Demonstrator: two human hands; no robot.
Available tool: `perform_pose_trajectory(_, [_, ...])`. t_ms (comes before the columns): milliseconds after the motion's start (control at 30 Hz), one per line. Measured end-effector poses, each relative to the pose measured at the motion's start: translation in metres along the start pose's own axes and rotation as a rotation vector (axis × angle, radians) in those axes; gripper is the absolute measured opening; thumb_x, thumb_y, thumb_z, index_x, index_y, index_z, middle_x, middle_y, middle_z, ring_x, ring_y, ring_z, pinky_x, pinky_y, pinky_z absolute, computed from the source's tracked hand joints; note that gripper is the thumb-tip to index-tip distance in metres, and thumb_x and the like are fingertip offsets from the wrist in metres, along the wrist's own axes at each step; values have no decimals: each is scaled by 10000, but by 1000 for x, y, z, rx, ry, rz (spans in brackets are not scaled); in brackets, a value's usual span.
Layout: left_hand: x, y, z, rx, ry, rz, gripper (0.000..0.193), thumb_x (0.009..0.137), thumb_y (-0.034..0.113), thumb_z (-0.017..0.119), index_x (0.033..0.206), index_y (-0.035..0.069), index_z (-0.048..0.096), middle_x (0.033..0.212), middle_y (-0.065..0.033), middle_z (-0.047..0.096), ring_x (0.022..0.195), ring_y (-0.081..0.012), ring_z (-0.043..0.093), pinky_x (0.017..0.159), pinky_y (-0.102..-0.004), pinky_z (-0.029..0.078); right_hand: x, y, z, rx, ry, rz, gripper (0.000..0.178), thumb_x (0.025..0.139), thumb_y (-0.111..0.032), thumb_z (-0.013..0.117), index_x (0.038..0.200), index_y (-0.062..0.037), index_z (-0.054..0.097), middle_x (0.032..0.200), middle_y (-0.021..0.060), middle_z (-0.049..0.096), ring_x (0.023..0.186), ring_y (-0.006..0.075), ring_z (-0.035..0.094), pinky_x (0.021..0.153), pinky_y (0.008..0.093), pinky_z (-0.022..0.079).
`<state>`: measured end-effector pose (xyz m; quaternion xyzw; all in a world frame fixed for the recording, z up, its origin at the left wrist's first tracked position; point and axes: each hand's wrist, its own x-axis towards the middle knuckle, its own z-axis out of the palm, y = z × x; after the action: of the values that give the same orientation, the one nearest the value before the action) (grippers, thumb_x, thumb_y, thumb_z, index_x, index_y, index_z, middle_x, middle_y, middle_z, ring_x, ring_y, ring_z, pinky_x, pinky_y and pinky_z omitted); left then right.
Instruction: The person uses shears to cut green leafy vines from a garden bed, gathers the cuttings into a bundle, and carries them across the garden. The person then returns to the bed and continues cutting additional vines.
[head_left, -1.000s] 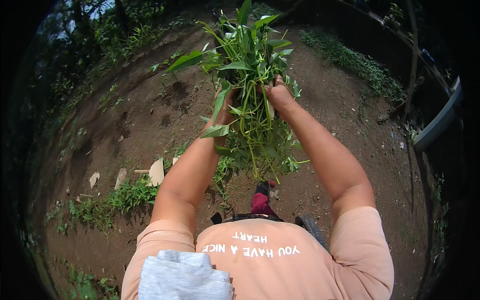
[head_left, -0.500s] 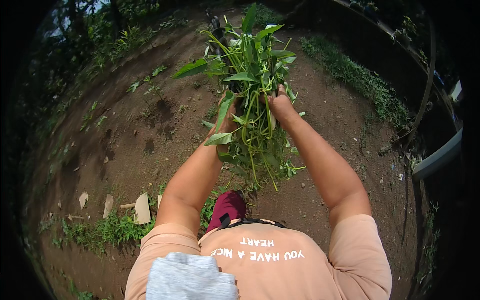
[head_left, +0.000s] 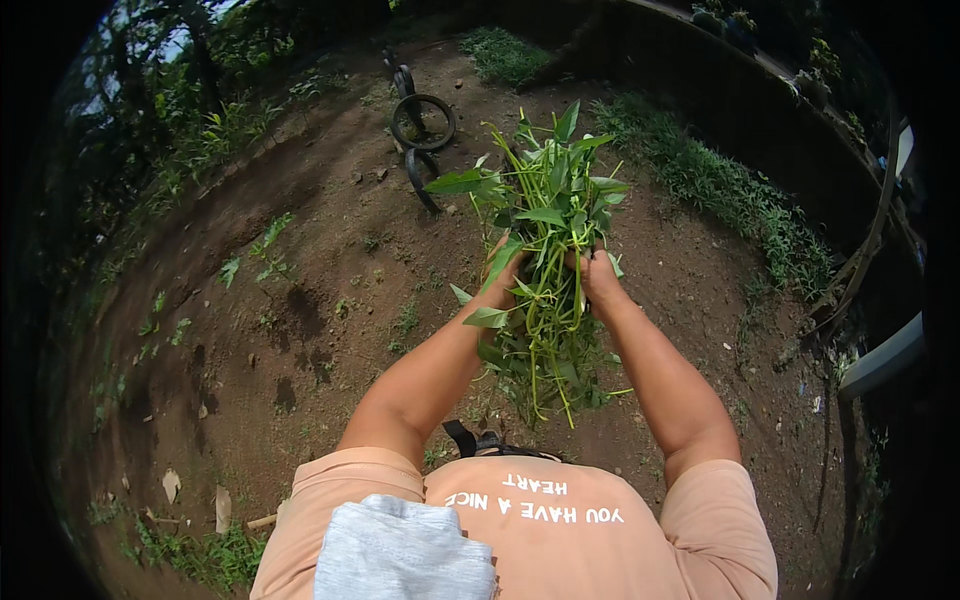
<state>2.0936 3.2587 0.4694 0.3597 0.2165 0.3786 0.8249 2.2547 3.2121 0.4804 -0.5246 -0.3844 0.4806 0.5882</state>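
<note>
A big loose bundle of leafy green stems, apparently water spinach [head_left: 545,218], is held out in front of my body between both hands. Long pale-green stems droop below my wrists, and broad pointed leaves stick out at the top and left. My right hand [head_left: 598,276] grips the bundle's right side, fingers curled in among the stems. On the left side, my left hand [head_left: 507,262] clasps it too, its fingers mostly hidden behind leaves. Both arms reach forward over the bare soil.
Beyond the bundle, old black tires [head_left: 451,128] stand partly sunk in brown soil [head_left: 340,240]. Small seedlings [head_left: 268,250] grow at left. A grass strip [head_left: 720,190] runs along the right, near a grey pipe [head_left: 884,357]. Grey cloth [head_left: 400,555] lies over my peach shirt.
The bundle and both hands now sit lower and farther right in the picture. The tires, earlier mostly covered by leaves, show plainly. My hold on the bundle looks the same.
</note>
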Motion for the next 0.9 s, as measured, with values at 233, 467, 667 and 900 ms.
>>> perform_pose_trajectory(233, [196, 31, -37, -129, -3, -131, 274, 901, 269, 492, 1075, 72, 569, 977, -105, 645, 768, -216, 659, 604, -371, 562, 161, -19, -27, -47, 132, 75, 730, 729, -263, 693, 1283, 19, 312, 1143, 158, 531, 1017, 249, 526, 849, 337, 432])
perform_pose_trajectory(467, [398, 72, -100, -34, -55, 5, 315, 853, 288, 577, 1071, 61, 565, 953, -115, 631, 781, -215, 653, 649, -355, 564, 374, -31, -42, -50, 38, 53, 643, 734, -245, 708, 1216, -5, 358, 1106, 147, 549, 964, 240, 559, 829, 359, 456])
perform_pose_trajectory(667, [512, 149, -146, 113, 162, 104, 308, 900, 238, 468, 1106, 27, 556, 1023, -107, 609, 859, -198, 631, 711, -318, 550, 555, -30, -19, 39, -124, 56, 640, 749, -196, 691, 1236, 8, 330, 1090, 146, 557, 948, 231, 563, 813, 332, 454])
perform_pose_trajectory(900, [669, 230, -191, 237, 187, 63, 336, 904, 184, 400, 1134, -8, 552, 1046, -117, 608, 841, -184, 632, 699, -304, 546, 770, -20, -6, 50, -140, 21, 489, 758, -174, 662, 1158, -17, 430, 983, 111, 581, 832, 210, 608, 710, 335, 514])
